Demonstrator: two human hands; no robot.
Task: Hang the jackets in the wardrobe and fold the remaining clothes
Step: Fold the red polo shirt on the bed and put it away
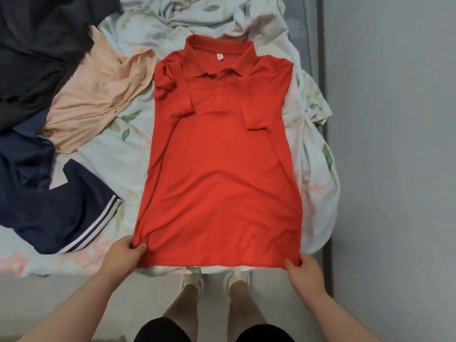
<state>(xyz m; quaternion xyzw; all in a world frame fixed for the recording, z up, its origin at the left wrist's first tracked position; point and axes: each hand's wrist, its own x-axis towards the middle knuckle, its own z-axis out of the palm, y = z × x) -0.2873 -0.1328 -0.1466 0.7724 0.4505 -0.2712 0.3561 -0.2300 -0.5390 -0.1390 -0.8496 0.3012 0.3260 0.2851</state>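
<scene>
A red polo shirt (219, 169) lies face up on the bed, collar far from me, both short sleeves folded inward over the chest. My left hand (124, 253) pinches the shirt's bottom left hem corner. My right hand (304, 272) pinches the bottom right hem corner. The hem reaches the near edge of the bed.
A peach garment (98, 99), a dark garment (37, 45) and navy shorts with white stripes (61, 211) lie piled at the left on the floral sheet (118, 166). A grey wall (394, 144) runs along the bed's right side. My legs and white shoes stand on the floor below.
</scene>
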